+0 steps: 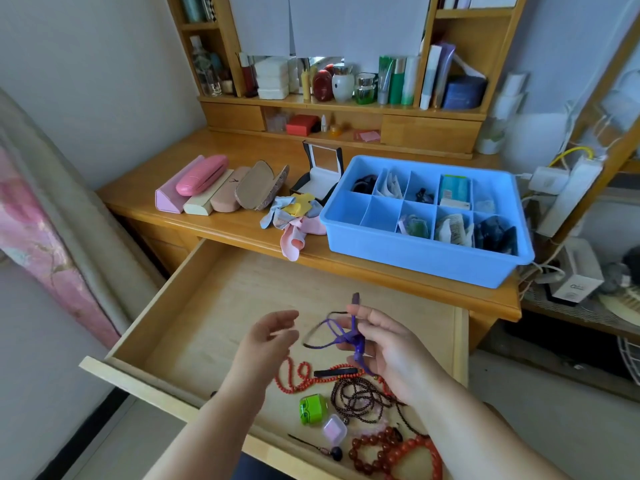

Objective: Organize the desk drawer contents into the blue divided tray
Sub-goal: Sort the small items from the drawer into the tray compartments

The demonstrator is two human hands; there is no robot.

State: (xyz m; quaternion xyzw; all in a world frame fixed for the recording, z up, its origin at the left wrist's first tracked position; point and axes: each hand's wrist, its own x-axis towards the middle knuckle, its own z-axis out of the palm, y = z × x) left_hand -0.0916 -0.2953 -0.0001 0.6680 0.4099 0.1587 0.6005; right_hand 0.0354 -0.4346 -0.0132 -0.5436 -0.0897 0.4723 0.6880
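Note:
My right hand (388,344) pinches a purple cord (348,336) above the open wooden drawer (221,306); the cord's loops dangle toward my left hand (268,336), which hovers open just beside it, holding nothing. Below my hands in the drawer lie red bead strings (298,377), dark brown bead strings (360,398), a green sharpener-like piece (313,408), a small pink box (334,427), a black clip (335,372) and red bead bracelets (394,452). The blue divided tray (408,261) stands on the desk at the right; most compartments hold items, two front-left ones look bare.
Several glasses cases (207,183) lie on the desk at the left, with an open black-and-white box (320,174) and a heap of coloured cloths (294,216) beside the tray. Shelves with bottles rise behind. A power strip (571,195) and cables hang to the right.

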